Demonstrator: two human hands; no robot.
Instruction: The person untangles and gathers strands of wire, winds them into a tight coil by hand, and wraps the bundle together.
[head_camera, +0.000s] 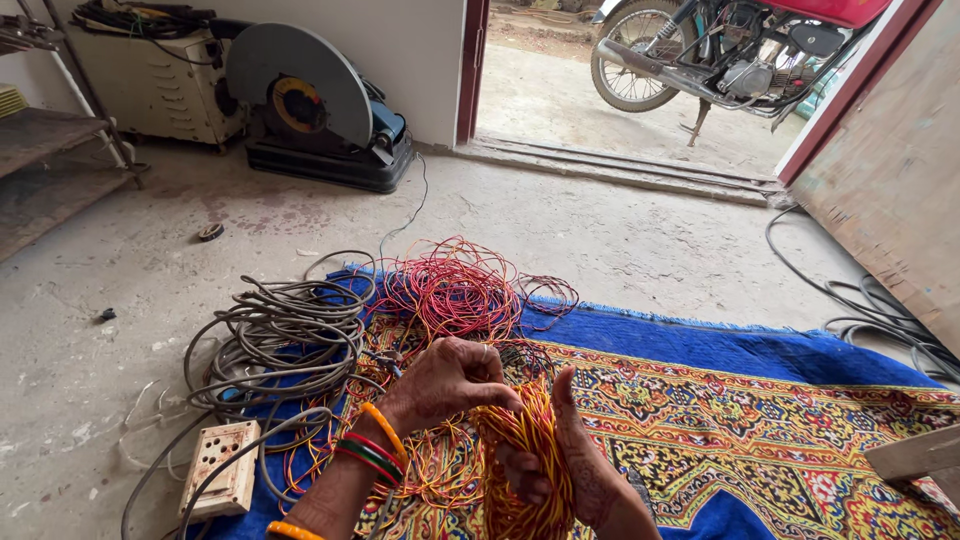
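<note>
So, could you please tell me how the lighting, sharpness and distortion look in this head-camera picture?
Head view: soft daylight enters through the doorway, with no harsh glare or hard shadows; the left hand, right hand and red-and-yellow wire bundle are reasonably sharp; wide-angle distortion tilts the door frame; the motorcycle outside stays readable.

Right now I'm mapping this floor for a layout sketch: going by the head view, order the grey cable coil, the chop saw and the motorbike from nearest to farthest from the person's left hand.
1. Grey cable coil, just left of the left hand.
2. Chop saw, by the far wall, up left.
3. Motorbike, outside the doorway, up right.
</note>
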